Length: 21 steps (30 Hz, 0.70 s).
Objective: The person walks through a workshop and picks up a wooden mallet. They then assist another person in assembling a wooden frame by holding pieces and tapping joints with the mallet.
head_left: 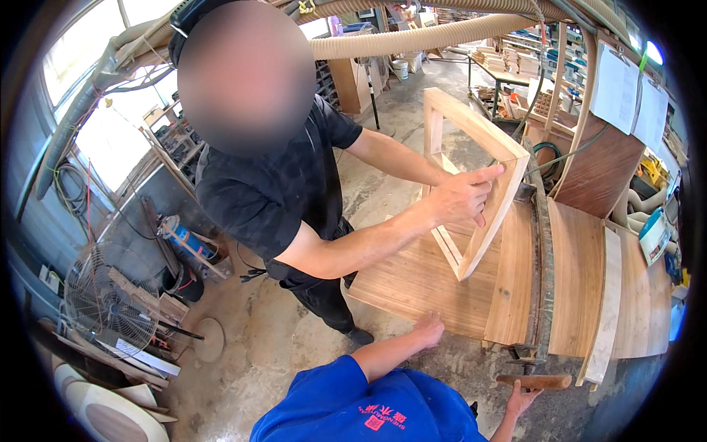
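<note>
My left hand (426, 331) is curled at the near edge of a flat wooden panel (412, 283), its fingertips overlapping that edge. My right hand (521, 400) is at the wooden handle (534, 381) of a long metal clamp (545, 272), fingers against the handle's underside. The clamp bar lies across the panels. Across from me, a person in a black T-shirt (254, 195) holds an open rectangular wooden frame (492, 215) tilted up above the panel. That person's near hand (462, 197) is spread against the frame's side.
More wooden panels (578, 280) and a pale strip (607, 302) extend to the right. Clipboards with papers (630, 92) hang at the upper right. A ribbed hose (420, 35) crosses overhead. A caged fan (110, 287) and offcuts stand at the left, beside a blue cylinder (188, 237).
</note>
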Available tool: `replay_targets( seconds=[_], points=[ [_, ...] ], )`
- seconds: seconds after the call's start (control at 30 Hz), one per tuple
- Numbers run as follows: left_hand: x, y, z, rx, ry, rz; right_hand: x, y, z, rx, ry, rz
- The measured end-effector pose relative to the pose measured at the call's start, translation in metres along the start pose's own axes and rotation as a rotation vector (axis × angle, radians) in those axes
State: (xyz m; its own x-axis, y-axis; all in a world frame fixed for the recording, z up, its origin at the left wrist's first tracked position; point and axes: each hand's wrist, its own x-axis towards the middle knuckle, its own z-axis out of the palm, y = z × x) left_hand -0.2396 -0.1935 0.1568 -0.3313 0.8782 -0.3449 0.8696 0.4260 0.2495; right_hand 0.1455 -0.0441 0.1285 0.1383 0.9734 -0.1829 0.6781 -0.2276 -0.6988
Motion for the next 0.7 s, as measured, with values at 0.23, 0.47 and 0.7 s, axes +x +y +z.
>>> replay_targets(
  seconds=[0.23, 0.47, 0.7],
  points=[
    [-0.008, -0.002, -0.001, 0.051, 0.015, -0.009, -0.004, 0.005, 0.002, 0.011, -0.001, -0.011],
    [0.001, -0.004, 0.0, 0.023, -0.026, 0.045, -0.016, 0.004, -0.002, 0.124, 0.047, -0.063],
    [0.008, -0.015, 0.003, -0.102, 0.019, -0.119, -0.027, -0.026, -0.034, 0.226, 0.034, -0.175]
  ],
)
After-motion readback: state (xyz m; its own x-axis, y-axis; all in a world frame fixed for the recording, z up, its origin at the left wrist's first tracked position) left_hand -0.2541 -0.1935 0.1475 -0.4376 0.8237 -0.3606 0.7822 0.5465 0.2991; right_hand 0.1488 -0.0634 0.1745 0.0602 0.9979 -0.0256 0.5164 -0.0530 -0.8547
